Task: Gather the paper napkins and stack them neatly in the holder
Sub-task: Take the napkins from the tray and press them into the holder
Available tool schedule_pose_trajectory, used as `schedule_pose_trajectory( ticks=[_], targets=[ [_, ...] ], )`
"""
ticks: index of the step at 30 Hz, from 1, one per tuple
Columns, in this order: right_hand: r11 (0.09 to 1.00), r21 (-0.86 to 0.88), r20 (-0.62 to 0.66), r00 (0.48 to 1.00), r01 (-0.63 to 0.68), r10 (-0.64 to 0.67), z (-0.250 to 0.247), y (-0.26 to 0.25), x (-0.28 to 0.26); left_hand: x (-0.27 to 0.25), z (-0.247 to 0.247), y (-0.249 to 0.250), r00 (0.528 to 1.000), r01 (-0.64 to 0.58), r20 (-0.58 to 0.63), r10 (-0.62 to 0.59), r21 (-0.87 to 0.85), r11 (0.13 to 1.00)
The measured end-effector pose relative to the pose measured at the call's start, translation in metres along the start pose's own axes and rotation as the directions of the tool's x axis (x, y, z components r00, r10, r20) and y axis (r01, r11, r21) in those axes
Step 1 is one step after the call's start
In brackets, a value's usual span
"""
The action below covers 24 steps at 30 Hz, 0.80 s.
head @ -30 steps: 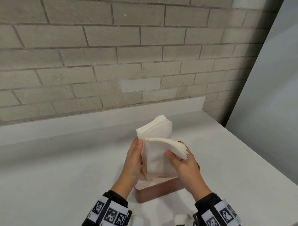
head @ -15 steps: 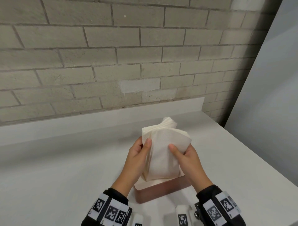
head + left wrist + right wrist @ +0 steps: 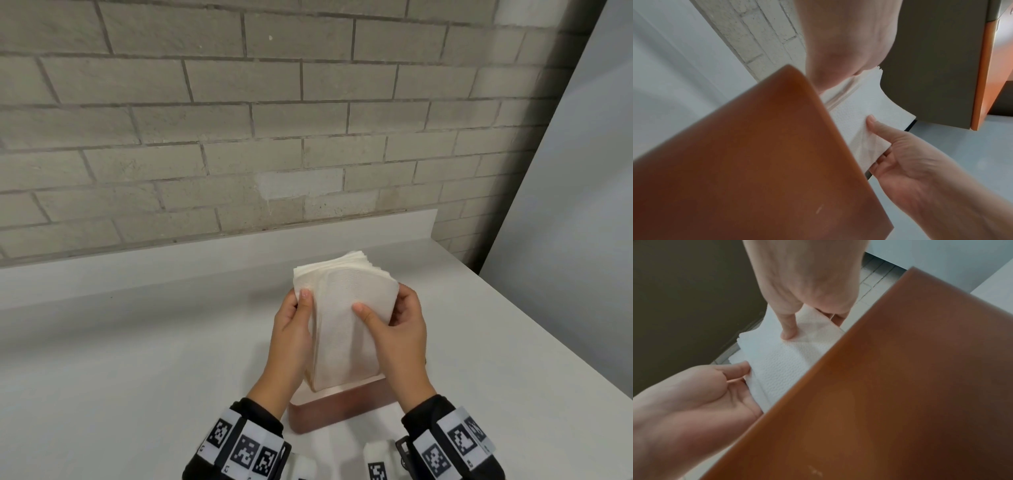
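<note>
A thick stack of white paper napkins (image 3: 346, 329) stands upright in a copper-brown holder (image 3: 339, 411) on the white counter (image 3: 137, 359). My left hand (image 3: 298, 308) grips the stack's left edge, thumb on the front face and fingers hidden behind. My right hand (image 3: 380, 305) holds the right edge, thumb pressed flat on the front napkin and fingers curled round the side. In the left wrist view the holder (image 3: 756, 154) fills the foreground, with the napkins (image 3: 865, 112) beyond it. The right wrist view shows the holder (image 3: 900, 386) and the napkins (image 3: 781, 360) between both hands.
A grey brick wall (image 3: 274, 120) with a low white upstand (image 3: 205, 260) runs behind the counter. The counter's right edge (image 3: 548, 342) falls away beside a pale panel (image 3: 582, 205).
The front bundle of napkins, bent forward a second ago, now lies flat against the rest of the stack. My right hand has slid up to the stack's right edge.
</note>
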State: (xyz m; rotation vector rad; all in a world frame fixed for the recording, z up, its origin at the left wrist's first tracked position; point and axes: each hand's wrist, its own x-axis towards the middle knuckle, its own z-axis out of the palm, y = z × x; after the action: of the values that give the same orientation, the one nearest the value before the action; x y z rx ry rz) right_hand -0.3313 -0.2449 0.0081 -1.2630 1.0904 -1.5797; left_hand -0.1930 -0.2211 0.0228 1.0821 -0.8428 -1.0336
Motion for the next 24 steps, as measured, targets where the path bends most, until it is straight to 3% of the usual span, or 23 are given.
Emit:
schedule_pose_trajectory(
  ticks=[4, 10, 15, 21, 24],
  targets=[
    [1.000, -0.016, 0.108, 0.994, 0.000, 0.002, -0.002, 0.001, -0.003, 0.001, -0.002, 0.002, 0.997, 0.055, -0.054, -0.060, -0.086, 0.995],
    [0.999, -0.005, 0.212, 0.976, 0.041, -0.039, 0.002, -0.001, -0.008, 0.003, 0.001, 0.005, 0.995, 0.086, -0.042, -0.092, -0.123, 0.989],
    [0.999, -0.029, 0.257, 0.966, -0.027, 0.033, 0.006, -0.008, -0.006, -0.001, 0.005, 0.011, 0.994, 0.102, -0.017, -0.104, -0.116, 0.988],
    [0.999, -0.035, 0.238, 0.971, -0.005, 0.013, 0.010, -0.017, 0.001, -0.001, 0.005, 0.011, 0.998, 0.029, -0.056, -0.032, -0.065, 0.997],
    [0.996, -0.053, 0.232, 0.971, 0.067, -0.053, 0.010, -0.023, 0.005, 0.001, 0.004, 0.010, 0.997, -0.040, -0.063, 0.038, -0.044, 0.998]
  ],
)
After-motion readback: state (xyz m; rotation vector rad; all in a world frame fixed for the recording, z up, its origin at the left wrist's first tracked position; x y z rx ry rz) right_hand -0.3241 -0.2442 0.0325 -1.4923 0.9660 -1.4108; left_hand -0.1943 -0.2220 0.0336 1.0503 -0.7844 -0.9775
